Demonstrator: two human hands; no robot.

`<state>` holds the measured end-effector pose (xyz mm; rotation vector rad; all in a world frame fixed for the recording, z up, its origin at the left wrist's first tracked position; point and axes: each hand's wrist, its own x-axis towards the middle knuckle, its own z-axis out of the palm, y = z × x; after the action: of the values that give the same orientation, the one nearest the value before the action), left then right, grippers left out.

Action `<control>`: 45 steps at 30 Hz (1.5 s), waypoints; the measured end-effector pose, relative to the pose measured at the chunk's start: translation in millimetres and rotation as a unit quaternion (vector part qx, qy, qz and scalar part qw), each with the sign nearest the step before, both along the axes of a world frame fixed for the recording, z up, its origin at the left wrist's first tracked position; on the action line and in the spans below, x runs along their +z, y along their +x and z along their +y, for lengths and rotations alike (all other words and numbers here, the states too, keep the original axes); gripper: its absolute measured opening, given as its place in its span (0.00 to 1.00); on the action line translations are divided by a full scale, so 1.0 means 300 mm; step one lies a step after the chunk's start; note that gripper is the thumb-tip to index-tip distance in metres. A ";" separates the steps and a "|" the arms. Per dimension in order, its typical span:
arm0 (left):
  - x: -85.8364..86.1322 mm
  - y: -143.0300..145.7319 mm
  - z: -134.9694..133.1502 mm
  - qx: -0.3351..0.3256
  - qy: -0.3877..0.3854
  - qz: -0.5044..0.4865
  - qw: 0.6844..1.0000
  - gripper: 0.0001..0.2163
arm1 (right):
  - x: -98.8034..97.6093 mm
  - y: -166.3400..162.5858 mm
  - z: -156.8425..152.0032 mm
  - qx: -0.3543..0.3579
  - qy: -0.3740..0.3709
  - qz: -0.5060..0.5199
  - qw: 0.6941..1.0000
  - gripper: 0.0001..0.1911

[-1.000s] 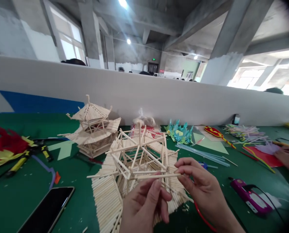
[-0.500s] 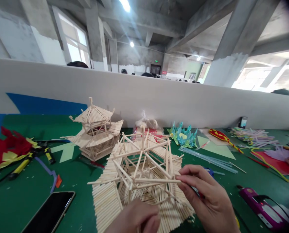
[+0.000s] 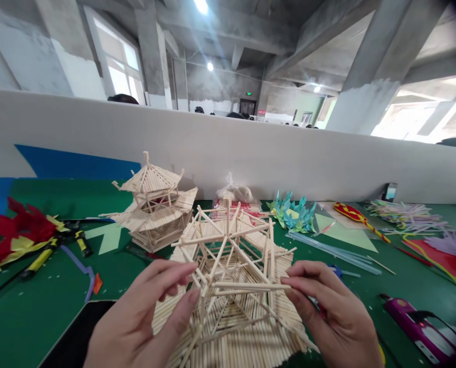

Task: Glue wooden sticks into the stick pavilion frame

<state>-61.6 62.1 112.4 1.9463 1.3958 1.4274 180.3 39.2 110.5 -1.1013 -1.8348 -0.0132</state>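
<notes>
In front of me stands a pavilion model (image 3: 246,332) built of thin wooden sticks, with an open frame above a wide, slatted lower roof. My right hand (image 3: 335,314) pinches the right end of a wooden stick (image 3: 250,286) that lies across the near side of the frame. At the frame's left near corner is my left hand (image 3: 143,312), its thumb and fingers apart with a gap between them. Whether its fingertips touch the sticks, I cannot tell. Behind, on the left, a finished-looking stick pagoda (image 3: 154,204) stands upright.
A phone (image 3: 74,337) lies partly under my left hand. Red paper flowers (image 3: 17,230) and a purple strip (image 3: 78,263) are at left. At right are a purple glue gun-like device (image 3: 415,327), clear glue sticks (image 3: 331,250) and blue folded paper (image 3: 292,212). A white partition (image 3: 250,153) runs behind.
My left hand has moved from low in front of the model to its left corner, with thumb and fingers now spread. The right hand keeps its pinch on the stick.
</notes>
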 end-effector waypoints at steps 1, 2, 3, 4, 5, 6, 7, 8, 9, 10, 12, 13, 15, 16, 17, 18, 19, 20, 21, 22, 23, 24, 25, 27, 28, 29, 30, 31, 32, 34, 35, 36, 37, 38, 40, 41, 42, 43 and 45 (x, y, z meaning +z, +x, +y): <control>0.008 -0.004 0.014 -0.011 -0.033 0.021 0.999 0.10 | 0.000 -0.003 0.000 0.000 0.000 0.001 1.000 0.06; 0.016 -0.005 0.027 -0.028 -0.064 0.035 0.997 0.11 | 0.000 -0.005 -0.001 0.000 0.000 0.002 1.000 0.06; 0.024 -0.005 0.040 -0.048 -0.088 0.040 0.994 0.11 | 0.001 -0.008 0.000 -0.001 0.001 0.002 1.000 0.06; 0.033 -0.003 0.051 -0.068 -0.105 0.037 0.991 0.11 | 0.002 -0.011 0.001 -0.001 0.005 0.000 1.000 0.06; 0.040 -0.001 0.061 -0.087 -0.114 0.030 0.989 0.11 | 0.003 -0.013 0.002 -0.003 0.008 -0.002 1.000 0.06; 0.047 0.001 0.071 -0.106 -0.115 0.025 0.987 0.11 | 0.005 -0.016 0.004 -0.006 0.011 -0.004 1.000 0.07; 0.052 0.003 0.080 -0.131 -0.110 0.027 0.985 0.10 | 0.005 -0.018 0.006 -0.009 0.016 -0.005 1.000 0.07; 0.057 0.003 0.088 -0.156 -0.101 0.035 0.982 0.09 | 0.006 -0.020 0.008 -0.010 0.021 -0.007 1.000 0.07; 0.060 0.002 0.096 -0.179 -0.090 0.044 0.979 0.09 | 0.006 -0.022 0.010 -0.011 0.023 -0.008 1.000 0.07; 0.062 0.001 0.103 -0.198 -0.080 0.053 0.975 0.09 | 0.006 -0.023 0.012 -0.012 0.025 -0.009 1.000 0.07; 0.065 -0.002 0.114 -0.221 -0.064 0.064 0.971 0.10 | 0.006 -0.024 0.016 -0.012 0.027 -0.012 1.000 0.07; 0.065 -0.003 0.117 -0.227 -0.060 0.067 0.970 0.10 | 0.006 -0.024 0.017 -0.012 0.027 -0.014 0.999 0.06; 0.066 -0.003 0.119 -0.233 -0.060 0.070 0.968 0.09 | 0.004 -0.024 0.018 -0.015 0.028 -0.015 0.999 0.07; 0.066 -0.003 0.119 -0.235 -0.064 0.071 0.967 0.09 | 0.003 -0.024 0.018 -0.015 0.030 -0.016 0.999 0.07; 0.066 -0.003 0.119 -0.237 -0.069 0.073 0.966 0.08 | 0.002 -0.024 0.017 -0.015 0.029 -0.016 0.999 0.07; 0.065 -0.003 0.119 -0.238 -0.075 0.075 0.965 0.08 | -0.001 -0.024 0.016 -0.017 0.028 -0.015 0.999 0.07; 0.064 -0.002 0.120 -0.239 -0.080 0.078 0.965 0.07 | -0.003 -0.024 0.015 -0.018 0.029 -0.015 0.999 0.07; 0.063 -0.002 0.120 -0.241 -0.082 0.082 0.964 0.07 | -0.006 -0.024 0.014 -0.019 0.029 -0.015 0.999 0.07; 0.062 -0.003 0.122 -0.243 -0.083 0.085 0.963 0.07 | -0.008 -0.024 0.013 -0.020 0.030 -0.016 0.999 0.07; 0.062 -0.003 0.123 -0.245 -0.082 0.090 0.962 0.07 | -0.011 -0.024 0.013 -0.021 0.033 -0.017 0.999 0.07; 0.061 -0.004 0.124 -0.247 -0.081 0.094 0.961 0.07 | -0.012 -0.024 0.013 -0.023 0.036 -0.018 0.999 0.07; 0.062 -0.004 0.124 -0.246 -0.080 0.095 0.961 0.07 | -0.014 -0.023 0.014 -0.024 0.041 -0.021 0.999 0.08; 0.062 -0.004 0.125 -0.245 -0.079 0.096 0.961 0.07 | -0.014 -0.022 0.014 -0.026 0.045 -0.025 0.998 0.08; 0.065 -0.005 0.124 -0.241 -0.078 0.097 0.963 0.07 | -0.014 -0.021 0.014 -0.033 0.053 -0.035 0.997 0.08; 0.066 -0.005 0.123 -0.240 -0.078 0.099 0.963 0.07 | -0.013 -0.021 0.013 -0.037 0.058 -0.040 0.997 0.09; 0.066 -0.006 0.122 -0.239 -0.078 0.099 0.963 0.07 | -0.012 -0.021 0.012 -0.042 0.063 -0.044 0.996 0.09; 0.067 -0.006 0.121 -0.240 -0.077 0.101 0.962 0.07 | -0.012 -0.022 0.011 -0.046 0.070 -0.048 0.995 0.09; 0.066 -0.006 0.120 -0.242 -0.078 0.103 0.962 0.06 | -0.012 -0.022 0.010 -0.049 0.077 -0.052 0.994 0.10; 0.066 -0.007 0.119 -0.242 -0.077 0.102 0.962 0.06 | -0.012 -0.023 0.009 -0.053 0.083 -0.056 0.994 0.10; 0.066 -0.007 0.118 -0.242 -0.074 0.099 0.962 0.06 | -0.013 -0.025 0.009 -0.057 0.090 -0.064 0.992 0.09; 0.066 -0.006 0.118 -0.240 -0.071 0.098 0.963 0.06 | -0.014 -0.025 0.009 -0.058 0.093 -0.066 0.992 0.09; 0.066 -0.005 0.117 -0.238 -0.071 0.098 0.964 0.06 | -0.015 -0.026 0.009 -0.059 0.094 -0.068 0.991 0.09; 0.067 -0.004 0.117 -0.236 -0.069 0.098 0.964 0.06 | -0.015 -0.026 0.009 -0.060 0.095 -0.069 0.991 0.09; 0.068 -0.003 0.116 -0.234 -0.069 0.099 0.965 0.06 | -0.016 -0.027 0.009 -0.060 0.095 -0.069 0.991 0.10; 0.072 0.000 0.117 -0.232 -0.069 0.097 0.965 0.06 | -0.016 -0.027 0.008 -0.061 0.094 -0.069 0.991 0.10; 0.074 0.002 0.117 -0.233 -0.068 0.095 0.965 0.06 | -0.016 -0.027 0.007 -0.060 0.092 -0.068 0.992 0.10; 0.076 0.004 0.119 -0.235 -0.065 0.093 0.965 0.06 | -0.016 -0.027 0.006 -0.059 0.092 -0.068 0.992 0.10; 0.077 0.006 0.121 -0.236 -0.061 0.092 0.965 0.07 | -0.015 -0.027 0.006 -0.058 0.092 -0.066 0.992 0.10; 0.075 0.009 0.126 -0.239 -0.045 0.089 0.966 0.08 | -0.013 -0.029 0.006 -0.056 0.086 -0.059 0.993 0.11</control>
<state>-59.0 100.0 134.9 2.1968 0.9397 0.9696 171.5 41.1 106.7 -1.0979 -1.8353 -0.3027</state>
